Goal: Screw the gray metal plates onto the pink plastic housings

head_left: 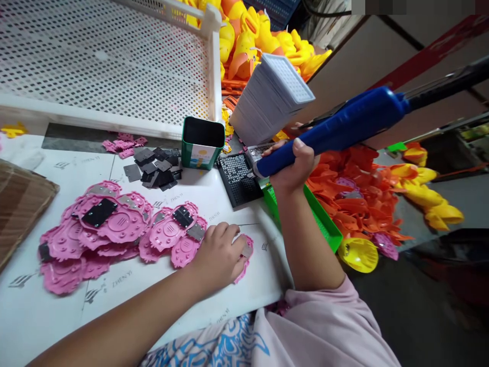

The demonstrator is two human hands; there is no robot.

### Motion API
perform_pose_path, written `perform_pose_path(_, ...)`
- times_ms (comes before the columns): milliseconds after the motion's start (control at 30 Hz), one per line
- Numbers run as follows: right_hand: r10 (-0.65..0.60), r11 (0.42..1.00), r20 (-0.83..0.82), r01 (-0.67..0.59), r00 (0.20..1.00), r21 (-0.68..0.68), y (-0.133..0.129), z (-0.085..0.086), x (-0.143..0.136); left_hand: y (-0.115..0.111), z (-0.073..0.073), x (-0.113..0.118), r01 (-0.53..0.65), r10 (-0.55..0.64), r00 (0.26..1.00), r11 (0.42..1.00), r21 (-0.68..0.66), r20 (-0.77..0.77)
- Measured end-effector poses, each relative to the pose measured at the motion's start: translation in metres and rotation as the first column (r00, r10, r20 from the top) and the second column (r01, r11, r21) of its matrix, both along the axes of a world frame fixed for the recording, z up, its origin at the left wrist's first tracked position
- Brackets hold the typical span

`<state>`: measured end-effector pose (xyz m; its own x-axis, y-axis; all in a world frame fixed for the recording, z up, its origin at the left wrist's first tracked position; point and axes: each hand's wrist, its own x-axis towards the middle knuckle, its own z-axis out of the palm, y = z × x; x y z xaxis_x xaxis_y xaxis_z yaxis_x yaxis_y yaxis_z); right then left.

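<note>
Fingers of the left hand curve over a pink part on the table, pinch unclear, while the right hand wraps a blue screwdriver, apparently loading at the black tray, steady aim needed next.

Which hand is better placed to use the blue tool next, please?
Probably the right hand: it grips the blue tool, which points at the black tray; the left hand touches a pink part.

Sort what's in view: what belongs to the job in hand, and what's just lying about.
Likely the job: blue driver in right hand; pink part under left hand; black tray; pink pile; loose plates.

Likely lying about: yellow toys; orange pieces; cardboard box; crate.
</note>
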<state>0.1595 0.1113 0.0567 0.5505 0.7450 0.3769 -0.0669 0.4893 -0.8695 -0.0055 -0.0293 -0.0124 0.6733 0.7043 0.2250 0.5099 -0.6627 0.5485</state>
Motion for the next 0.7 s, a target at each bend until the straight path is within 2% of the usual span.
perform_pose_path(300, -0.015, 1.000, -0.008, 0.015, 1.000, -0.014, 0.003, 0.001, -0.001, 0.000, -0.001, 0.002, -0.020, 0.020, 1.000, 1.000, 0.014, -0.014)
perform_pose_path(467, 0.008, 0.999, -0.022, -0.008, 1.000, -0.032, -0.002, 0.016, 0.004, 0.000, 0.001, 0.000, -0.011, 0.012, 1.000, 1.000, 0.017, -0.015)
perform_pose_path(600, 0.023, 0.997, -0.020, -0.024, 1.000, -0.068, -0.035, 0.035, 0.006, 0.001, 0.003, -0.001, 0.037, -0.037, 0.999, 0.999, -0.014, -0.025)
perform_pose_path(700, 0.122, 0.981, -0.011, -0.122, 0.992, -0.149, -0.075, 0.041, 0.006, 0.002, 0.004, 0.000, 0.060, -0.062, 0.997, 0.997, -0.043, -0.039)
